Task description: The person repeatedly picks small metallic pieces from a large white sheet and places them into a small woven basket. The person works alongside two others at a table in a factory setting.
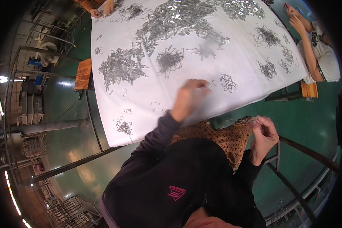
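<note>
My left hand point(188, 99) is over the near part of the white-covered table, smeared by motion, so whether its fingers hold anything is unclear. Just right of it lies a small pile of bent wire hooks point(228, 83). Past the table's near edge, at the right, my right hand point(265, 137) pinches a small metal piece point(250, 120) between thumb and fingertips; its exact shape is too small to make out. Beyond my left hand sits a denser heap of wire hooks point(170, 60). Loose flat metal clips point(123, 66) form a wide heap to its left.
A large mound of shiny metal clips point(174, 22) covers the table's far middle. More hooks point(123, 126) lie at the near left corner. A co-worker's hands point(298, 22) are at the right, another's point(102, 9) at the far left. Wooden stools point(83, 74) flank the table.
</note>
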### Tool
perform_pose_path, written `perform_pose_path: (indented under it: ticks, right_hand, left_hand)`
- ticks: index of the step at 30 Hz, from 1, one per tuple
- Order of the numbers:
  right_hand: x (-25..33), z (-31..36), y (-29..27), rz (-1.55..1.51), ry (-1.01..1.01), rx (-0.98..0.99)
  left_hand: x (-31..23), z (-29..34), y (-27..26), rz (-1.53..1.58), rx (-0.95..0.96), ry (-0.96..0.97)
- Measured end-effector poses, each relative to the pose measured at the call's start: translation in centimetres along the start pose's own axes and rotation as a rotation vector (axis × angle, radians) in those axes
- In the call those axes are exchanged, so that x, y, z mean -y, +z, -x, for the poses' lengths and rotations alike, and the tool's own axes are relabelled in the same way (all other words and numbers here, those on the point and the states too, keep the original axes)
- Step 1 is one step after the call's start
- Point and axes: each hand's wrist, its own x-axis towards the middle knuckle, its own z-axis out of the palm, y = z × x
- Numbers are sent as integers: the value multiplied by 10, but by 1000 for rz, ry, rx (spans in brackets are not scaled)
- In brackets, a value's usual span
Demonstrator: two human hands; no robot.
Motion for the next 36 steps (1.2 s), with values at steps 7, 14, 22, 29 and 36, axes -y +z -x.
perform_pose_path:
  ticks: [7,14,22,29,36]
  right_hand:
    - [0,-6,-1,-22,24,48]
    - [6,-4,-1,20,17,69]
    - [4,4,3,112,96,35]
    - [-5,12,4,35,70,11]
    - [0,11,7,229,30,48]
  left_hand:
    - [102,-40,-68,-794,-116,-133]
    - [77,-37,-45,-654,-163,86]
    - [-55,-5,12,614,424,-154]
    - [-88,10,47,609,571,-30]
    - [-72,18,57,595,444,82]
